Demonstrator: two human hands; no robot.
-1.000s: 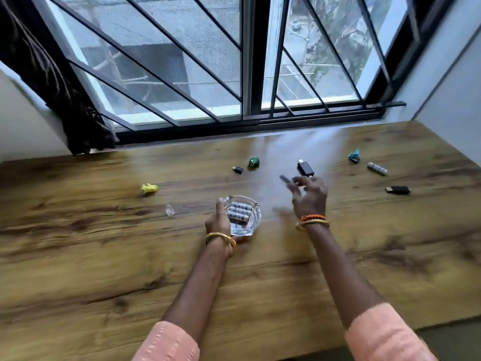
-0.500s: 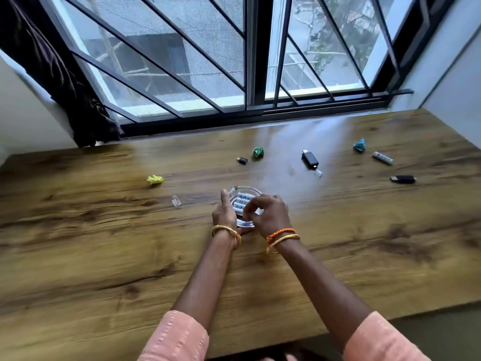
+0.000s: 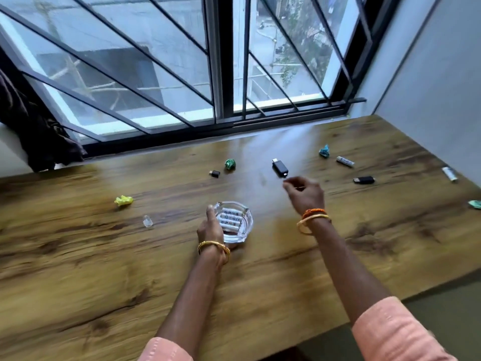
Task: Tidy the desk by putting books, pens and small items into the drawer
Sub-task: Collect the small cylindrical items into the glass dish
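Centrally on the worktop sits a glass dish with white batteries inside. Gripping its near-left rim is the left hand. Beyond and right of the dish hovers the right hand, fingers curled; whether it pinches anything is unclear. Just past it lies a black stick.

I see a clear glass dish mid-desk, three white batteries lying side by side in it; black USB stick beyond it, another far right; two white batteries loose near the right edge; crumpled paper balls green, yellow, teal
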